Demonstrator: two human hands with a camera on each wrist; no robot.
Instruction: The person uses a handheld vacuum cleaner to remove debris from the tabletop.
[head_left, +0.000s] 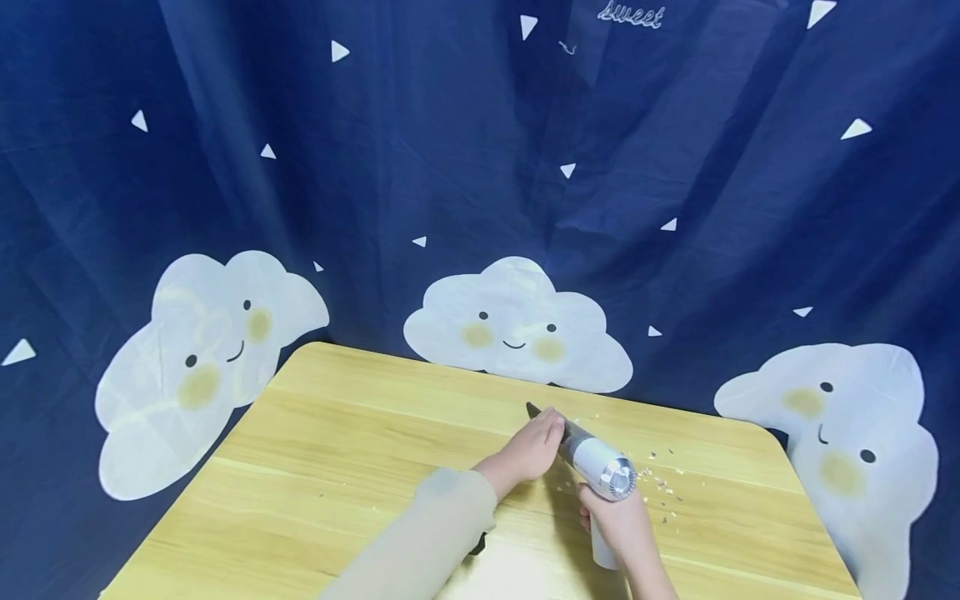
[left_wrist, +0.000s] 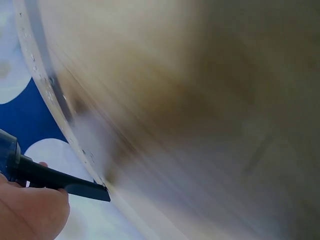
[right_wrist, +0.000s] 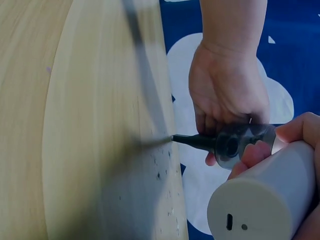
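A small handheld vacuum cleaner (head_left: 600, 467), white and silver with a dark front, is held above the wooden table. My right hand (head_left: 621, 518) grips its white handle (right_wrist: 250, 210), whose end shows a small slot and a round hole. Around the front part, by the dark crevice nozzle (right_wrist: 194, 141), my left hand (head_left: 529, 447) curls its fingers. In the left wrist view the tip of the nozzle (left_wrist: 87, 189) is at the table's edge; whether it touches the top I cannot tell. Small scraps (head_left: 663, 485) lie scattered on the table right of the vacuum.
The wooden table (head_left: 337, 450) has rounded far corners. Behind it hangs a dark blue curtain (head_left: 465, 125) with white clouds and triangles. A small black object (head_left: 478, 546), partly hidden, shows beside my left sleeve (head_left: 427, 533). A few specks lie on the table's left part.
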